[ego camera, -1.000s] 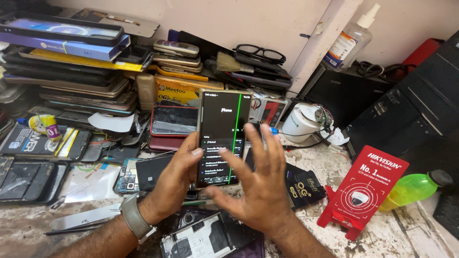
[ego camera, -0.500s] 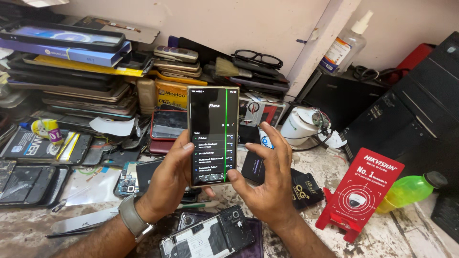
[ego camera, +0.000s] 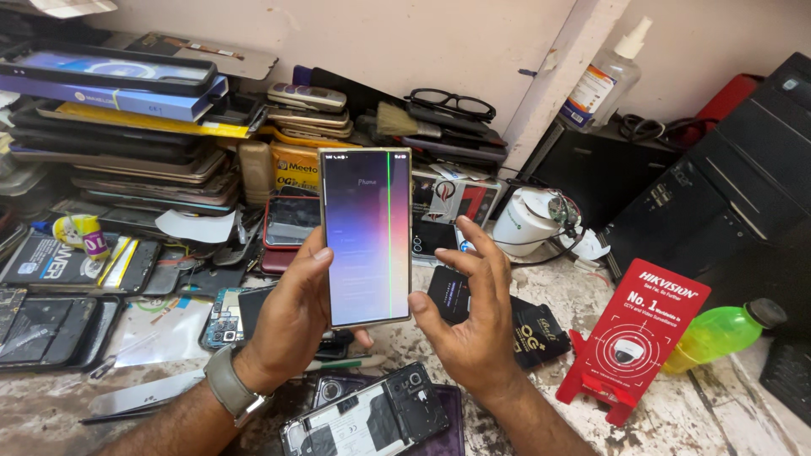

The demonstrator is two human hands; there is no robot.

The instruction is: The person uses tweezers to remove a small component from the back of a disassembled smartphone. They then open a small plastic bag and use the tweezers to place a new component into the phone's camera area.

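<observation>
My left hand (ego camera: 291, 325) holds a large smartphone (ego camera: 366, 236) upright above the workbench, fingers wrapped round its left edge. Its screen glows purple-pink and a thin green vertical line runs down its right side. My right hand (ego camera: 473, 325) hovers just right of the phone, fingers spread, thumb close to the lower right corner; it grips nothing. A grey watch sits on my left wrist. Below the hands lies an opened phone (ego camera: 367, 418) with its insides showing.
Stacks of phone boxes and cases (ego camera: 127, 110) fill the back left. Spectacles (ego camera: 452, 103), a spray bottle (ego camera: 604, 78), a red cardboard stand (ego camera: 634, 338), a green bottle (ego camera: 722, 332), a black computer case (ego camera: 743, 211) and loose phone parts crowd the stained bench.
The phone's screen went from a dark list to a purple-pink page. My right hand drew back off the screen to its right side.
</observation>
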